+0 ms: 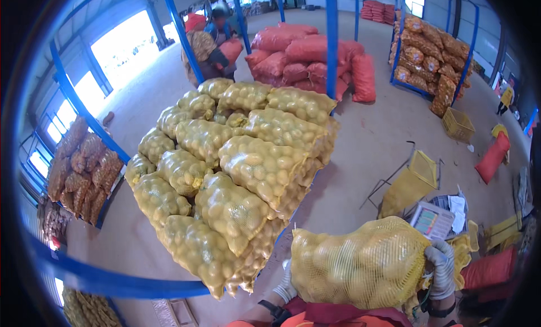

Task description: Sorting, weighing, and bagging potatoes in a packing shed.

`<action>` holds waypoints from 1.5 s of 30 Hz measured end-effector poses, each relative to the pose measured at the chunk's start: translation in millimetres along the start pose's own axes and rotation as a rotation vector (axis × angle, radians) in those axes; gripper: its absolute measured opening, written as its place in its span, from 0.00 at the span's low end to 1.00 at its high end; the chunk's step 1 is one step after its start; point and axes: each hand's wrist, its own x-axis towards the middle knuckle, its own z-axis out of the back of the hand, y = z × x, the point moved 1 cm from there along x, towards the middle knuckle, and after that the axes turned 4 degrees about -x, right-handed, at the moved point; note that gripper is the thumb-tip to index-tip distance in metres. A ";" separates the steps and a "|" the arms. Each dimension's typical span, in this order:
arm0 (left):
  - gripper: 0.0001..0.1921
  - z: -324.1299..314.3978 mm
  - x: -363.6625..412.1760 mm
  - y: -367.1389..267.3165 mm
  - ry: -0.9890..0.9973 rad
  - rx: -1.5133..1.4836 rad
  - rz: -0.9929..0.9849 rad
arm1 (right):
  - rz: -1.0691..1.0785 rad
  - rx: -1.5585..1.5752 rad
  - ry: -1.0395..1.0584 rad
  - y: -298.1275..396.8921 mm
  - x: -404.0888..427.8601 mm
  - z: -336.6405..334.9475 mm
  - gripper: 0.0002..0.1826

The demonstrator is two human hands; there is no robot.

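A full yellow mesh sack of potatoes (355, 263) lies sideways across the front of my body. My left hand (286, 282), in a pale glove, grips its left end from below; the sack hides most of the fingers. At the other end, my right hand (440, 265), also gloved, holds the gathered, tied mouth. Ahead and to the left, several layers of similar potato sacks (236, 208) are stacked on a blue metal pallet frame (160, 284). The held sack is apart from this stack, close to its near right corner.
Blue posts (331, 43) rise at the frame's corners. To the right are a weighing scale (431, 220), a yellow mesh bag on a metal stand (408, 187) and a yellow crate (458, 124). Red sacks (312, 52) are piled beyond. Two people (211, 43) handle a red sack at back left.
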 end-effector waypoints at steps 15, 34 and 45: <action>0.33 171.2 243.4 -321.9 -0.126 -0.220 0.003 | 0.138 0.424 0.431 129.5 219.0 -296.4 0.27; 0.38 382.5 619.8 -604.5 -0.662 1.599 0.486 | 0.134 -0.650 1.212 60.3 598.1 -688.4 0.27; 0.36 424.7 739.2 -472.0 -0.658 1.837 -0.053 | 0.582 -0.980 1.238 60.5 612.4 -787.6 0.29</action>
